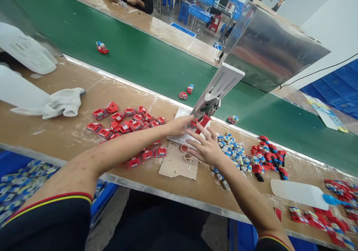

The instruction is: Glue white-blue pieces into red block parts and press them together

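Hands [181, 126] [205, 146] flank red part [203, 122] under press [208, 107], grip open, holding nothing.

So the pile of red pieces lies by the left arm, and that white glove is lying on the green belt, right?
Not quite. The head view shows the white glove lying on the wooden workbench, short of the green belt. The red pieces do lie by the left arm.
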Available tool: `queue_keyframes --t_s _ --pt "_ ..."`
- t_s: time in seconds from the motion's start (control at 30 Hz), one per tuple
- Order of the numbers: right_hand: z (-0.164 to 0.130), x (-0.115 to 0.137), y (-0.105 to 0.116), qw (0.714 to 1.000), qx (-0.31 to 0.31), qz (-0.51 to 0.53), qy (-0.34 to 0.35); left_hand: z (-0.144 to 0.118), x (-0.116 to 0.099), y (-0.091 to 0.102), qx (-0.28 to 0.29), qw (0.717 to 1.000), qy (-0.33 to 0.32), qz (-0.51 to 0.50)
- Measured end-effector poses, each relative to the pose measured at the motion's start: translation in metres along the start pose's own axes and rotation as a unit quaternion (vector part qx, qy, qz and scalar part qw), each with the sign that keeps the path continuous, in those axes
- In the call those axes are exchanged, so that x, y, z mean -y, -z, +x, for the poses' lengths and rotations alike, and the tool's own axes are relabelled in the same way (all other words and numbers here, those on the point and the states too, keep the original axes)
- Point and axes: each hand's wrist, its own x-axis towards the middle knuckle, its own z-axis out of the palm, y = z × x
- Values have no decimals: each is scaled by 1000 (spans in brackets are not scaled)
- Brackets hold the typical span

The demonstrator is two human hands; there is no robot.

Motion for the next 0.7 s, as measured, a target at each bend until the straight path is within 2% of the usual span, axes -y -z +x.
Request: queue_keyframes --t_s 0.07,0.13,0.17,0.23,0.3,0.37,0.43,0.5,0.6,0.7 --pt "-18 14 27 994 -107 13 1 13 10 23 -3 1000 16 21" --pt "-41 36 47 973 -218 43 -64 36 25 50 -32 997 56 53" --pt "-51 49 53 958 -259 59 -106 51 33 61 -54 993 81 70" --pt "-68 74 56 939 -289 88 -167 80 50 74 -87 983 128 98" --pt "-78 93 50 941 -261 107 -188 104 61 72 -100 975 165 111" --pt "-84 103 42 947 -227 113 -195 120 67 61 -99 971 188 111" --pt "-88 102 37 945 -213 117 -218 127 67 51 -94 969 203 107" --pt "-91 92 32 939 -197 117 -257 128 65 51 -94 967 214 103" --pt "-90 68 20 939 -124 122 -297 111 53 74 -117 967 203 94" --pt "-82 49 1 949 -34 151 -276 55 16 106 -178 975 126 51"
